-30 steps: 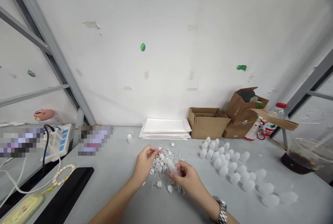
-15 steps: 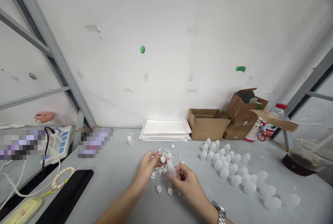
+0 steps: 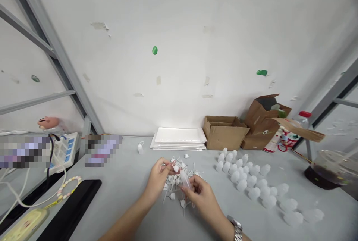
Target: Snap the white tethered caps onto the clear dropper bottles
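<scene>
The left hand (image 3: 158, 175) pinched a white cap (image 3: 176, 168) in its grip; the right hand (image 3: 201, 193) gripped a translucent bottle (image 3: 185, 180), tilted, just right of it, by the cap pile (image 3: 173, 182) on the bench (image 3: 120, 188). More bottles (image 3: 242, 185) were grouped farther right.

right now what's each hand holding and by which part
The right hand holds a bottle by its near end; the left hand holds a cap, by which part I cannot tell.

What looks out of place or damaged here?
One small white plastic bottle with a looped top stands apart on the left, away from the frosted plastic bottles grouped at right. Torn beige tape scraps mar the white wall.
</scene>
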The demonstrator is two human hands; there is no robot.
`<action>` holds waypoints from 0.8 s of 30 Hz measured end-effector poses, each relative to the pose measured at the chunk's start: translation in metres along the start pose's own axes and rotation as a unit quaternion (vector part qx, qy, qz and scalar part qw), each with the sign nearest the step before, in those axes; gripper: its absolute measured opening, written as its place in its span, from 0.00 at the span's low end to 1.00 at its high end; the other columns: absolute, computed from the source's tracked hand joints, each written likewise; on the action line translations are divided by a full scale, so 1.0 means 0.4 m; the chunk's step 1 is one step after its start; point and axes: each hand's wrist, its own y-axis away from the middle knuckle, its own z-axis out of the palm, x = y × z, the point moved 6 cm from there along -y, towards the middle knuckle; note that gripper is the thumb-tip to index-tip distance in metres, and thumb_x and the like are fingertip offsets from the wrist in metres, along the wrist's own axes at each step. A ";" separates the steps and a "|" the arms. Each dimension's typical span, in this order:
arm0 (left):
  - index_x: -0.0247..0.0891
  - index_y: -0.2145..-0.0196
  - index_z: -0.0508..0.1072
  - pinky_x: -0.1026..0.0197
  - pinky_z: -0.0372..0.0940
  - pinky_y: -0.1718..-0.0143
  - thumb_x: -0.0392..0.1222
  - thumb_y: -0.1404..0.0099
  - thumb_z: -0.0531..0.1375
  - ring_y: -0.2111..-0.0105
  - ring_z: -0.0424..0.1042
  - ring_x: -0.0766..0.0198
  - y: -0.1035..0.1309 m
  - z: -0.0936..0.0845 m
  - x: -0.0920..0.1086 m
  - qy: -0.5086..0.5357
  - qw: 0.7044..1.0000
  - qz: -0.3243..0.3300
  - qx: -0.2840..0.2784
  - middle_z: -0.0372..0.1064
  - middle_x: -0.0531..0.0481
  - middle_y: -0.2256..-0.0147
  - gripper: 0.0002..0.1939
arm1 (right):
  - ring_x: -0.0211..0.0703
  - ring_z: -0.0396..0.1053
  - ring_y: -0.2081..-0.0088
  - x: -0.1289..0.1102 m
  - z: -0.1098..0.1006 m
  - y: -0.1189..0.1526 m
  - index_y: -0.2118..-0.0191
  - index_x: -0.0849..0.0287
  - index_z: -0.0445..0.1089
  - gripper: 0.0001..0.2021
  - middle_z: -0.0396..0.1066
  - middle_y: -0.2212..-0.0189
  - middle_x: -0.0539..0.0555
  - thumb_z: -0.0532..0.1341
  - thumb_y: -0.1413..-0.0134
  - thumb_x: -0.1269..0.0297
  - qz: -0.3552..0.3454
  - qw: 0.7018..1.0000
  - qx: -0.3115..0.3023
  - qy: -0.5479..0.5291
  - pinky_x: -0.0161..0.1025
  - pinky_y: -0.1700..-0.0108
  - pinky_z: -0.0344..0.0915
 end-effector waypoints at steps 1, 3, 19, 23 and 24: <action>0.40 0.78 0.61 0.62 0.64 0.69 0.55 0.52 0.63 0.76 0.74 0.61 0.001 0.002 0.001 0.000 1.000 0.000 -0.006 0.74 0.52 0.80 0.18 | 0.35 0.57 0.79 -0.002 0.001 0.001 0.76 0.59 0.61 0.13 0.62 0.83 0.46 0.61 0.57 0.55 -0.001 1.000 -0.001 0.004 0.32 0.75 0.53; 0.40 0.78 0.60 0.62 0.63 0.70 0.55 0.52 0.63 0.76 0.73 0.61 0.004 0.010 0.002 0.007 1.000 -0.002 -0.027 0.74 0.52 0.80 0.18 | 0.35 0.56 0.80 -0.002 0.004 0.001 0.77 0.58 0.60 0.13 0.60 0.85 0.45 0.61 0.57 0.55 0.003 1.000 -0.004 0.013 0.32 0.76 0.52; 0.35 0.76 0.73 0.60 0.63 0.61 0.52 0.52 0.65 0.68 0.72 0.60 0.023 0.036 -0.023 0.061 0.993 -0.057 -0.081 0.76 0.47 0.71 0.15 | 0.35 0.54 0.79 -0.011 -0.020 0.000 0.79 0.57 0.57 0.09 0.56 0.84 0.44 0.58 0.56 0.64 -0.032 0.989 0.036 0.138 0.32 0.75 0.51; 0.34 0.75 0.75 0.61 0.63 0.61 0.48 0.57 0.69 0.67 0.72 0.60 0.022 0.031 -0.033 0.067 0.993 -0.072 -0.066 0.75 0.46 0.71 0.15 | 0.35 0.54 0.79 -0.008 -0.024 0.004 0.79 0.57 0.58 0.09 0.58 0.83 0.45 0.58 0.55 0.63 -0.056 0.984 0.056 0.162 0.32 0.75 0.51; 0.34 0.75 0.75 0.61 0.63 0.61 0.48 0.57 0.69 0.67 0.72 0.60 0.022 0.029 -0.034 0.062 0.993 -0.072 -0.065 0.76 0.46 0.70 0.15 | 0.35 0.54 0.79 -0.006 -0.025 0.004 0.79 0.57 0.59 0.09 0.58 0.83 0.45 0.59 0.55 0.63 -0.062 0.983 0.061 0.162 0.33 0.75 0.51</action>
